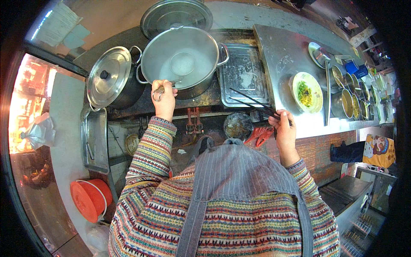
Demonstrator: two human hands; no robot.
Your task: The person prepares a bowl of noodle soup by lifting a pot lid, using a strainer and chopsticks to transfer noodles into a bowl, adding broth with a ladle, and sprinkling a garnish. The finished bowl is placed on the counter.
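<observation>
My left hand [164,98] grips a utensil handle [159,91] with a ring at its end, right at the near rim of a large steel stockpot [196,91]. The handle's far end reaches over that rim, and steam blurs what it joins. Cloudy, steaming liquid [160,61] fills part of the pot, and a pale round shape [182,63] shows in its middle. A pair of long black chopsticks [252,101] is held in my right hand [284,127]. Their slightly parted tips are over a rectangular steel tray [239,57], to the right of the pot.
A lidded pot [109,77] stands left, and a large lid [176,17] leans behind. On the right counter are a patterned bowl [316,96] with chopped greens, a ladle [327,86] and several steel containers [341,102]. A red bucket [86,199] is lower left; red gloves [261,135] hang below.
</observation>
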